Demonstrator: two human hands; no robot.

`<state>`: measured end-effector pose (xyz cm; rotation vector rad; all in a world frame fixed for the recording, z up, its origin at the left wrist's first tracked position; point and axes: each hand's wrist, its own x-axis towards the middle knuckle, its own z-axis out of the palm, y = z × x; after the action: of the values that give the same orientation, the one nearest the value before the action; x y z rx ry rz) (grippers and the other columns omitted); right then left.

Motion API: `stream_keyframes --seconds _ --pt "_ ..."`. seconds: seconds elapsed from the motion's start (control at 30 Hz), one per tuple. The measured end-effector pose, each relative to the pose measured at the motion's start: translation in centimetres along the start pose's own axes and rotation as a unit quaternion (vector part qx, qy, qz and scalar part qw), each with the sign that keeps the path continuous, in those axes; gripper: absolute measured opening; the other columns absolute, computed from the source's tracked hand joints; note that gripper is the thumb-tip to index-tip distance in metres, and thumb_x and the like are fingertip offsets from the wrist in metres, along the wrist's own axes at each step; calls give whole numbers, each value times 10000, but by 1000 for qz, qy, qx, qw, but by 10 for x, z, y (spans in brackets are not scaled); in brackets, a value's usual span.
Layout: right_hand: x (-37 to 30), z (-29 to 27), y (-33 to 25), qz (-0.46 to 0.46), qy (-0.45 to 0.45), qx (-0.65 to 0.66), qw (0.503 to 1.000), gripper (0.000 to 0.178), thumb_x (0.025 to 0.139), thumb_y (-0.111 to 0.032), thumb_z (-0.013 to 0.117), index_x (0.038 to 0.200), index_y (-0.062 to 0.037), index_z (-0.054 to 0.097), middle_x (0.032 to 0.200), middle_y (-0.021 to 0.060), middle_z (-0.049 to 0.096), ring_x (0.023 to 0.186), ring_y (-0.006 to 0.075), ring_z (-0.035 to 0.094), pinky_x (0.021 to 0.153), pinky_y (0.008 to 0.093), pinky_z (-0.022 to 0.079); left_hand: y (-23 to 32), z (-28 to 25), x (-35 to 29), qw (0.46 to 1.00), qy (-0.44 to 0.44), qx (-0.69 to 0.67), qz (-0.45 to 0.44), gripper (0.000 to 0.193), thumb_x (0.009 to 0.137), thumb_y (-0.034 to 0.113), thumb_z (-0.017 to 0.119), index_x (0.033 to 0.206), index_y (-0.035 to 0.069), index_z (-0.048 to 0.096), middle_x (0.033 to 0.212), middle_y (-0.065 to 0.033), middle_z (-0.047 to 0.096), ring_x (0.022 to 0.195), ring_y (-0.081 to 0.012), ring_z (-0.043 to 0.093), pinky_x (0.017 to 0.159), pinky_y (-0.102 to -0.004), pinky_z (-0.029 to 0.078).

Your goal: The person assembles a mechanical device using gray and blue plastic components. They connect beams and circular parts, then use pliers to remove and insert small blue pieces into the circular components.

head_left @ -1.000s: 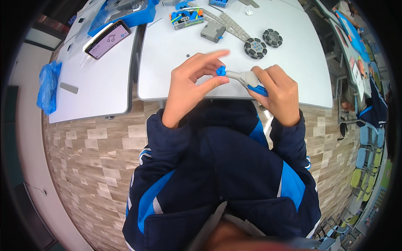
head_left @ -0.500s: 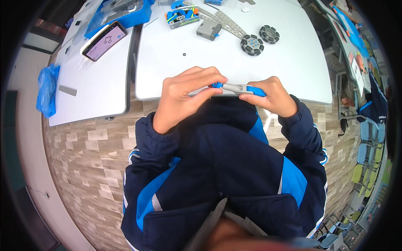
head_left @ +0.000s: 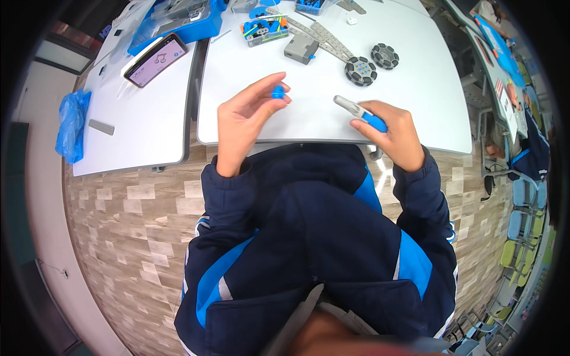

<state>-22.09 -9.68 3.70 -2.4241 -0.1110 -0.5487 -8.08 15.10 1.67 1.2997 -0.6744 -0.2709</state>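
Observation:
Over the white table (head_left: 297, 127), my left hand (head_left: 240, 115) pinches a small blue connector piece (head_left: 278, 92) between thumb and fingers. My right hand (head_left: 393, 129) is wrapped round a grey hand tool with blue grips (head_left: 349, 105), which looks like small pliers. The grey tip points toward the left and away from me, apart from the blue piece. Beyond the right hand lie two dark omni wheels, one nearer (head_left: 361, 71) and one farther right (head_left: 385, 56). A grey block (head_left: 301, 49) sits beyond the left hand.
A clear box of small parts (head_left: 265, 32) and grey perforated beams (head_left: 329, 40) occupy the far side. On the left table are a blue case (head_left: 205, 28), a propped phone (head_left: 155, 60), a flat grey piece (head_left: 101, 127) and a blue plastic bag (head_left: 72, 127). Chairs (head_left: 518, 222) stand at right.
My hands have drawn apart. The blue piece has come away from the tool's tip and moved left and farther off. The small black ring seen earlier is now out of sight.

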Motion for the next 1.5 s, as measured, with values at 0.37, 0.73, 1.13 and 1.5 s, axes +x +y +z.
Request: stream_keyframes --seconds 0.37,0.73,1.13,1.5 --pt "25 -3 -34 -140 60 -245 958 448 710 -212 840 1095 -56 674 892 86 613 774 261 594 657 357 485 8 27 -3 995 -27 92 -4 285 867 -14 722 1151 -28 706 1070 -125 716 941 -193 709 852 -270 557" --pt "11 2 -32 -85 -49 -6 995 238 839 -241 788 806 -30 683 571 77 567 459 212 547 474 309 428 30 22 -8 945 -60 277 166 275 709 -68 758 981 -36 735 946 -130 734 803 -211 672 709 -279 527" --pt "-25 -27 -17 344 -194 336 855 444 1001 -364 547 736 -15 616 521 -17 483 443 25 368 433 201 251 64 -14 7 964 178 189 64 230 895 -66 650 1115 -42 715 987 -99 726 891 -140 685 837 -274 546" --pt "17 5 -14 -72 84 -186 976 371 733 -217 845 1027 -55 689 825 70 585 738 245 575 629 342 472 -8 36 12 999 -41 -6 -24 322 926 67 685 1234 -28 671 1016 -128 716 868 -159 680 800 -263 530"
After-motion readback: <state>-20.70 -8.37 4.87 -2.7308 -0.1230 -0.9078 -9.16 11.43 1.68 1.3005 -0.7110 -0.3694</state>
